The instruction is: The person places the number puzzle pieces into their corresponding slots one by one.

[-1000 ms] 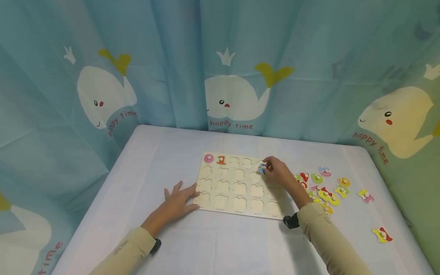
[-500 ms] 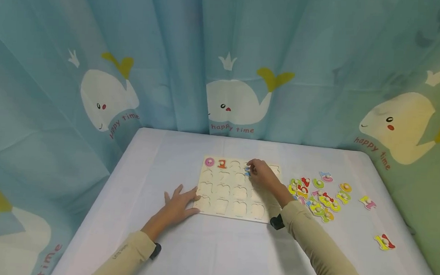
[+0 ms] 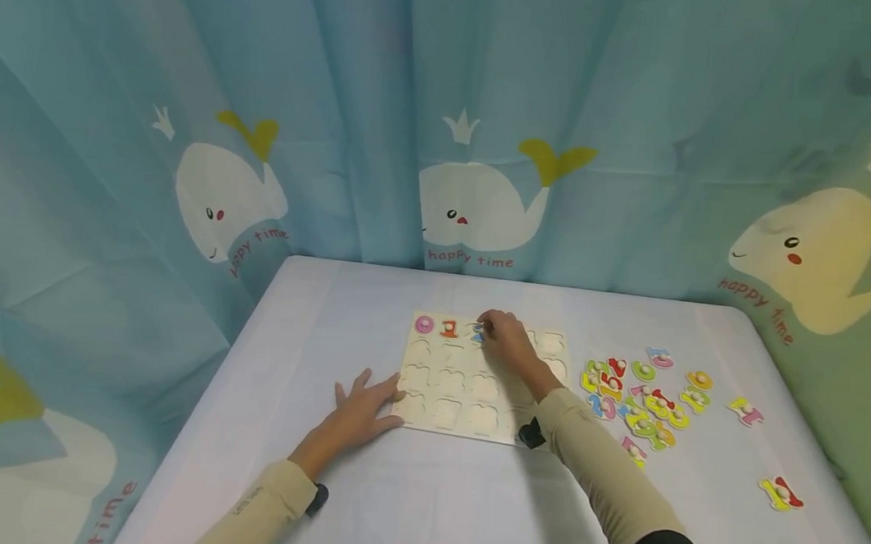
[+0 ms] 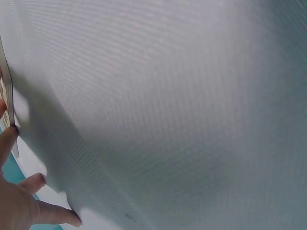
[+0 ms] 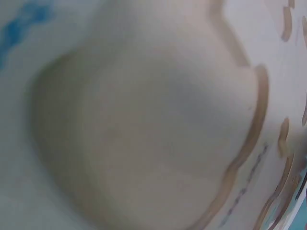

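A pale wooden number puzzle board (image 3: 450,382) lies on the white table, with cut-out recesses in rows. In its top row sit a pink 0 piece (image 3: 424,325) and a red 1 piece (image 3: 449,329). My right hand (image 3: 509,342) pinches a blue number piece (image 3: 478,333) just right of the 1, over the third recess; the fingers partly cover it. My left hand (image 3: 360,412) has its fingers spread, fingertips at the board's lower left edge, also seen in the left wrist view. Blurred recesses of the board (image 5: 158,134) fill the right wrist view; neither hand nor piece shows there.
Several colourful knobbed number pieces (image 3: 610,385) lie in a loose cluster right of the board. A yellow-and-pink piece (image 3: 746,411) and a red-and-yellow piece (image 3: 782,494) lie farther right. A blue whale-print curtain (image 3: 359,178) hangs behind the table.
My right hand has carried the blue piece leftward along the board's top row to the third recess. My left hand has stayed at the board's edge. The head view has shifted slightly.
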The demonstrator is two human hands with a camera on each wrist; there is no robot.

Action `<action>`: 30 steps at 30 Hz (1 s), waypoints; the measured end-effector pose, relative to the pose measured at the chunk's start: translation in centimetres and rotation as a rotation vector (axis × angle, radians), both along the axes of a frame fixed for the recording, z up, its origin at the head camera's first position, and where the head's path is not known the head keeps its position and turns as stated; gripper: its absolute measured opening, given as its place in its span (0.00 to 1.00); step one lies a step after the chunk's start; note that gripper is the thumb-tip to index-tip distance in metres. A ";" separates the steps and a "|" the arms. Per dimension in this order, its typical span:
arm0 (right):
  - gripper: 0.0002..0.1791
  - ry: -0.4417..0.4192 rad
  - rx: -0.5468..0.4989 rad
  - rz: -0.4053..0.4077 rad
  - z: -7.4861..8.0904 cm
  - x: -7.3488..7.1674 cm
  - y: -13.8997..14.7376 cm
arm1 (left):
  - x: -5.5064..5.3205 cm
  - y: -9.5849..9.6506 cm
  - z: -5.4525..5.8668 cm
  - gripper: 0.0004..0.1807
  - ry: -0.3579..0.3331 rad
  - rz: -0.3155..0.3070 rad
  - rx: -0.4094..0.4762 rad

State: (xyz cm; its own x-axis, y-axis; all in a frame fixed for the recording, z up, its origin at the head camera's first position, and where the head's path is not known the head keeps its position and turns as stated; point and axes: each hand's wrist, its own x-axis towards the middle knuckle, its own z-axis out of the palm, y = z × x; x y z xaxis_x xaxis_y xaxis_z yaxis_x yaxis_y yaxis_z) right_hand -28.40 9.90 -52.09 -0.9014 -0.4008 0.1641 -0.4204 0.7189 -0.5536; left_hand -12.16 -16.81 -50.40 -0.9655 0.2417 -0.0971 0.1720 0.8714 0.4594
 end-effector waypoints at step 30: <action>0.21 -0.077 0.233 -0.076 1.9 0.0 -2.9 | -0.3 0.0 0.0 0.25 -0.008 -0.017 -0.027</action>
